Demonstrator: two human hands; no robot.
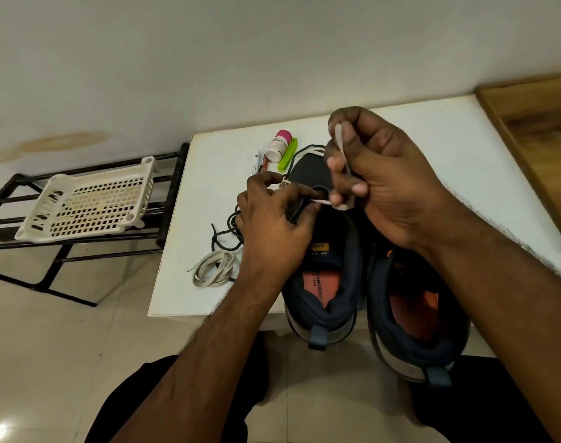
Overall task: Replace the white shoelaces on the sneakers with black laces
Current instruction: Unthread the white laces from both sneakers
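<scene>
Obs: the flat white shoelace (342,148) is still partly threaded in the dark navy fabric sneaker (323,251) on your left, which sits on the white tabletop (432,148) with its heel toward you and its toe pointing away. Your right hand (391,180) has its fingers (338,161) curled and pinched on the lace's free length, holding it raised above the eyelets, so the lace runs from up high down and leftward to the shoe. Your left hand (272,215) pinches a short stretch of the same lace at the eyelet row, fingers closed on it.

Judgement: you are mid-removal. The pull needs to go up and away from the shoe; the right hand is placed for that and the left steadies at the eyelet.

The second navy sneaker (419,302) lies just beside the first, on your right; whether it is laced cannot be told.

Left of the shoes: a loose black round lace (228,231), and nearer you a coiled white lace (213,270), both on the tabletop. Beyond the toe: a pink-capped bottle (279,145), a green clip (288,154), pens.
</scene>
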